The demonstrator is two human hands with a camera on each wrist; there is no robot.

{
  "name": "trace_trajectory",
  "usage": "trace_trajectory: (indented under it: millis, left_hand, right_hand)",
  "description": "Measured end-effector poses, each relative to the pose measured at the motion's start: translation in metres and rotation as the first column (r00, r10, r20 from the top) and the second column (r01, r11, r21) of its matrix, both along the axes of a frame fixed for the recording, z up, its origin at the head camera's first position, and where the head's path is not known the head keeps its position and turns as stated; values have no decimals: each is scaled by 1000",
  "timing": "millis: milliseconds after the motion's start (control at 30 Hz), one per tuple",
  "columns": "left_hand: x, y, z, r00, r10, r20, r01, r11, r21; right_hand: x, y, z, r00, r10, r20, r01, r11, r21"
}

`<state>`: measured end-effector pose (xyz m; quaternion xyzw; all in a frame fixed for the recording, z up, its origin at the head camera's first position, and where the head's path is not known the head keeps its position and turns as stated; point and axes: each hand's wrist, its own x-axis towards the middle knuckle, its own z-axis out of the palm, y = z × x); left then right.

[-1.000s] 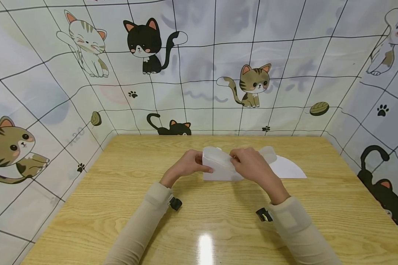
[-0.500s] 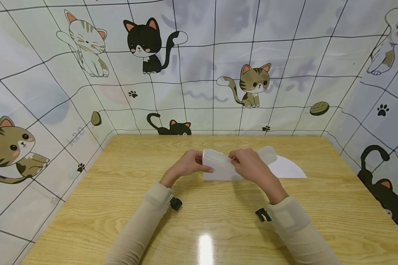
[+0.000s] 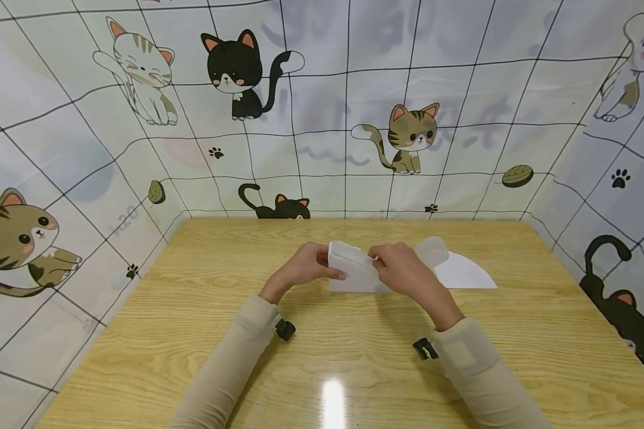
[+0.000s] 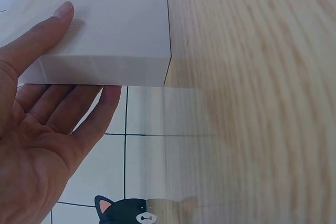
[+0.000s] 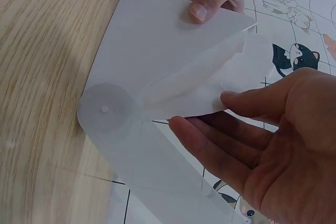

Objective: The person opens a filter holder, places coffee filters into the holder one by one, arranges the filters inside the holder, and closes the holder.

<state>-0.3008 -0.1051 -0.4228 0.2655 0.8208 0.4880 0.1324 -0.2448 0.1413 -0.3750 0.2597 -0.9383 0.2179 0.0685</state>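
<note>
A flat white case (image 3: 354, 281) stands on edge on the table. At its left end my left hand (image 3: 307, 263) grips it, thumb on the front face and fingers behind, as the left wrist view shows. A translucent cover (image 5: 157, 161) is swung out from the case around a round pivot (image 5: 104, 109) at one corner. Thin, pale sheet material (image 5: 191, 98) shows in the case's slanted opening. Its edge is pinched between the thumb and index finger of my right hand (image 3: 408, 268). How many layers it has, I cannot tell.
A white piece with a curved edge (image 3: 468, 273) lies on the wooden table (image 3: 204, 262), right of the case and partly behind the right hand. A cat-patterned wall covering (image 3: 322, 155) rises behind the table and along both sides.
The pale material at the case's top has dropped lower. My right hand has shifted slightly left, with the swung-out cover moving a little too. The left hand keeps its grip.
</note>
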Motion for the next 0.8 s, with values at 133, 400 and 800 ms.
trace_trajectory:
  millis: [133,400,800]
  left_hand:
    - [0,0,-1,1000,-2,-3,2,1000,1]
    - [-1,0,-2,1000,-4,4,4,1000,-6]
    - [-2,-1,-3,1000,-7,10,7,1000,6]
  right_hand:
    - [-1,-1,-2,1000,4,5,-4,1000,10]
    - [1,-2,-5,1000,11,10,-11,1000,19]
    - [0,-4,-6,1000,6,12,-7,1000,23]
